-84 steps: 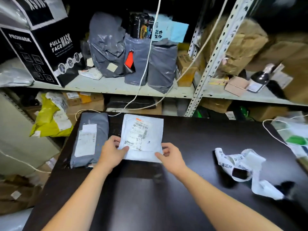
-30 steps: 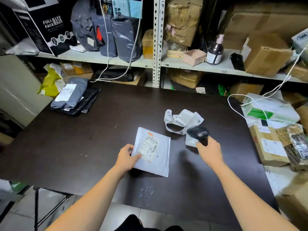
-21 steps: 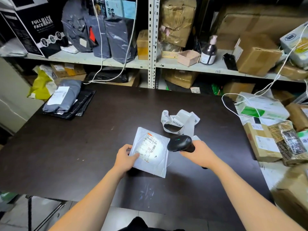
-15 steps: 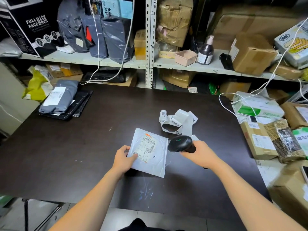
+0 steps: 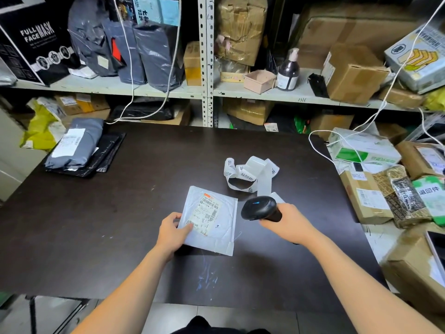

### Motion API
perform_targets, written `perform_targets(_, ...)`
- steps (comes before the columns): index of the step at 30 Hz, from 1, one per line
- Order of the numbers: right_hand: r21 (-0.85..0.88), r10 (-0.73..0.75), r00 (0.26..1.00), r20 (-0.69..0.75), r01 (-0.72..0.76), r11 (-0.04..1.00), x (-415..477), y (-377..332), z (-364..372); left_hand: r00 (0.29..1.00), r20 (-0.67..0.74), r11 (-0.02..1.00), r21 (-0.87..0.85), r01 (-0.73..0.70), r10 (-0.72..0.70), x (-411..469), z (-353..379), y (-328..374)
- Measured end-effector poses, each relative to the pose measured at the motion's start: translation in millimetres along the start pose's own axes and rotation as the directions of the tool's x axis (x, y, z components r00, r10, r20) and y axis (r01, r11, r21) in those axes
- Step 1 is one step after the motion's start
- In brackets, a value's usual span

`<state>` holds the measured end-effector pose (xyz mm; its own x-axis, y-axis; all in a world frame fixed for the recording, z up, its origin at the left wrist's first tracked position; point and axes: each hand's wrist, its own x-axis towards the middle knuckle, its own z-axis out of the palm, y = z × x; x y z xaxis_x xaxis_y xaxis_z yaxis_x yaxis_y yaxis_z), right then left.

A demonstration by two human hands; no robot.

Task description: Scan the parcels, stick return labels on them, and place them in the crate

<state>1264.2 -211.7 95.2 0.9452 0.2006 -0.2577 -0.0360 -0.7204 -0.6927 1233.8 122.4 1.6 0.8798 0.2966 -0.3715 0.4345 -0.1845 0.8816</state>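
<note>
One view only is supplied, from a wide-angle camera worn on the head. The dark surface (image 5: 144, 177) is looked down on from above its near edge, at close range, facing forward; the shelving (image 5: 206, 68) is framed along the far side.

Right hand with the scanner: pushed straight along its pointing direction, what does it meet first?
Probably the white parcel, at its right edge: the right hand aims the scanner leftward at it. The left hand holds the parcel's opposite edge. The scanner's height above the table is unclear.
</note>
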Motion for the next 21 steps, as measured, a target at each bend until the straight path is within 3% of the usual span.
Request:
perform_targets(4,-0.074,0.041,0.994,-0.098,-0.049,0.996,3,8,2,0.999,-0.036,0.982,0.189,-0.014,0.021,1,2,-1)
perform_targets(9,0.039,0.21,0.92,-0.332,-0.209,0.977,4,47,4,0.987,-0.148,0.863,0.505,0.023,0.06,2,9,8)
perform_targets(15,-0.051,0.423,0.811,-0.404,-0.482,0.875,10,105,-5,0.984,-0.082,0.83,0.55,-0.09,0.161,1,38,26)
perform_targets(21,-0.078,0.434,0.808,-0.398,-0.501,0.862,18,129,0,0.975,0.012,0.82,0.539,-0.194,0.223,-3,67,40)
